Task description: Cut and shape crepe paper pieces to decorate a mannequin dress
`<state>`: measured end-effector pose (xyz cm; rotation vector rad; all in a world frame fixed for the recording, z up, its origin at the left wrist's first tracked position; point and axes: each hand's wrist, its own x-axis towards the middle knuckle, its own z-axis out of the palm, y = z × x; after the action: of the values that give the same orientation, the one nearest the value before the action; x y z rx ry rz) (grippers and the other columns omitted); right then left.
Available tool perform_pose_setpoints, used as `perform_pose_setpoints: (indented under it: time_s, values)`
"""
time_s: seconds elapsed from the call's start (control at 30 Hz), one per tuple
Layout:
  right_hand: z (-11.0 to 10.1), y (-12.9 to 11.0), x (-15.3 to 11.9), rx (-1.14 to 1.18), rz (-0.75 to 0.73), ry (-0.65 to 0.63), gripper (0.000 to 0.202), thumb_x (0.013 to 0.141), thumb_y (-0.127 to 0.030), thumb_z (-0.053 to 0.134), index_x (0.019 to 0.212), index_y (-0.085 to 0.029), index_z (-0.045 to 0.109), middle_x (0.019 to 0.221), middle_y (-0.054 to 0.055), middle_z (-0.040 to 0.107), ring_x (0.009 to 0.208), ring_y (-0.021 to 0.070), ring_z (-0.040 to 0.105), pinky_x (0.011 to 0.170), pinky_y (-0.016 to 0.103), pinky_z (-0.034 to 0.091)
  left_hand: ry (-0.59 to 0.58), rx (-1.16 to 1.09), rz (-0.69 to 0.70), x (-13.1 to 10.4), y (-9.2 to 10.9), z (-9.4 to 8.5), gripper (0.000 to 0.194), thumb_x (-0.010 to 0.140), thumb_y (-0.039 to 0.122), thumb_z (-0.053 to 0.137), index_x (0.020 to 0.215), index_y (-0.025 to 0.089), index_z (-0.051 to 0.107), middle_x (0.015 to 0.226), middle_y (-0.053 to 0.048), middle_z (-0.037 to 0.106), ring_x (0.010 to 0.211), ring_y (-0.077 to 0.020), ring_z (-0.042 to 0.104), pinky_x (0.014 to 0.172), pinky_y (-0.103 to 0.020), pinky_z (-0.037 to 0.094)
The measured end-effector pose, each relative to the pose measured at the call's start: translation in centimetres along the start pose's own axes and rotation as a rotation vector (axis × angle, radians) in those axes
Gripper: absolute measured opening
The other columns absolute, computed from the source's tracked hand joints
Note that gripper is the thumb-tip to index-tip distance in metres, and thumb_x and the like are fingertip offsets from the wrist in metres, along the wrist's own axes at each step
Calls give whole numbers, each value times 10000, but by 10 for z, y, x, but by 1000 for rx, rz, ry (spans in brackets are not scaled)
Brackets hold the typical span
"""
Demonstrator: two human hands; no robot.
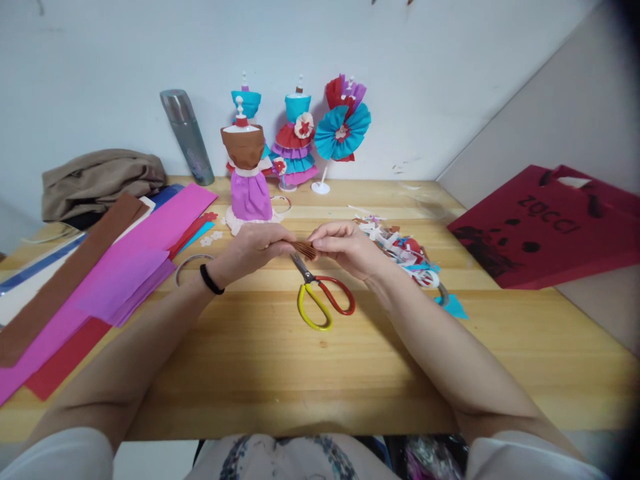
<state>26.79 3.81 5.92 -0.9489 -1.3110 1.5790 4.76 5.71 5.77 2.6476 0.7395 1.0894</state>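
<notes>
Between both hands, above the middle of the table, is a small pleated piece of brown crepe paper. My left hand pinches its left end, and my right hand pinches its right end. Just below lies a pair of scissors with one yellow and one red handle; the blade tips are hidden by the hands and paper. Behind my left hand stands a small dress form with a brown crepe top, purple skirt and white ruffled hem.
Several decorated dress forms and a grey bottle stand by the wall. Folded crepe paper and a brown cloth lie left. Paper scraps and a red bag are right. A tape ring sits near my left wrist.
</notes>
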Motion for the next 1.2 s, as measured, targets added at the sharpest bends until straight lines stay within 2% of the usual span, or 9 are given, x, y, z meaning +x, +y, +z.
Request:
perform_pose_setpoints:
  time_s: [0.13, 0.23, 0.3, 0.4, 0.47, 0.67, 0.83, 1.0, 1.2]
  values:
    - [-3, 4, 2, -12, -65, -15, 158, 624, -298, 793, 732, -188, 761, 631, 13, 708, 545, 145, 621, 617, 318, 522, 15, -11, -56, 0, -1, 0, 166, 936, 282, 620, 896, 196, 756, 792, -26, 772, 708, -130, 690, 646, -213, 476]
    - [-3, 4, 1, -100, -289, 106, 171, 686, -297, 755, 832, -209, 746, 741, 12, 716, 605, 149, 632, 663, 339, 540, 26, -15, -103, 1, -3, 0, 147, 915, 280, 641, 889, 196, 759, 721, -12, 753, 653, -123, 668, 618, -212, 465]
    - [-3, 1, -1, -199, -463, 171, 119, 714, -280, 745, 813, -217, 721, 858, 27, 712, 670, 152, 644, 691, 344, 544, 39, -36, -133, 2, -3, 0, 141, 907, 261, 643, 864, 191, 758, 640, 9, 717, 592, -108, 636, 582, -201, 448]
    - [-3, -6, -7, -408, -650, 161, 24, 781, -240, 709, 769, -220, 712, 982, 59, 684, 808, 175, 650, 725, 344, 537, 68, -89, -139, 4, -1, 0, 122, 890, 222, 654, 843, 178, 758, 585, 25, 683, 539, -87, 598, 537, -181, 419]
    - [-4, -9, -10, -550, -714, 129, 67, 827, -212, 669, 803, -228, 729, 1033, 73, 682, 900, 191, 645, 736, 340, 531, 80, -123, -143, 4, 0, 0, 104, 878, 201, 665, 845, 170, 759, 583, 25, 681, 530, -80, 587, 524, -174, 409]
    - [-6, -3, -9, -758, -794, 37, 212, 861, -166, 587, 985, -250, 737, 1163, 83, 674, 989, 206, 644, 736, 340, 540, 45, -230, -194, 2, 2, 2, 103, 881, 213, 659, 862, 168, 750, 613, 15, 692, 537, -85, 595, 518, -176, 426]
    - [-4, 0, -7, -805, -811, 71, 220, 866, -137, 566, 964, -256, 722, 1172, 74, 691, 972, 198, 654, 726, 330, 541, 34, -244, -198, 2, 3, 2, 109, 886, 218, 662, 847, 167, 749, 610, 13, 682, 542, -86, 592, 518, -180, 424]
    - [-1, -3, -7, -764, -759, 103, 128, 858, -157, 595, 822, -233, 692, 1015, 65, 735, 874, 198, 668, 738, 355, 532, 47, -244, -201, 2, 2, 3, 106, 883, 237, 673, 867, 169, 753, 612, 11, 692, 552, -93, 611, 536, -189, 433]
    - [1, -2, -7, -660, -652, 100, 107, 835, -217, 634, 746, -224, 694, 791, 37, 734, 759, 192, 670, 718, 347, 515, 25, -225, -227, 1, 2, 2, 139, 896, 267, 653, 875, 176, 757, 639, 1, 707, 571, -98, 622, 534, -188, 438]
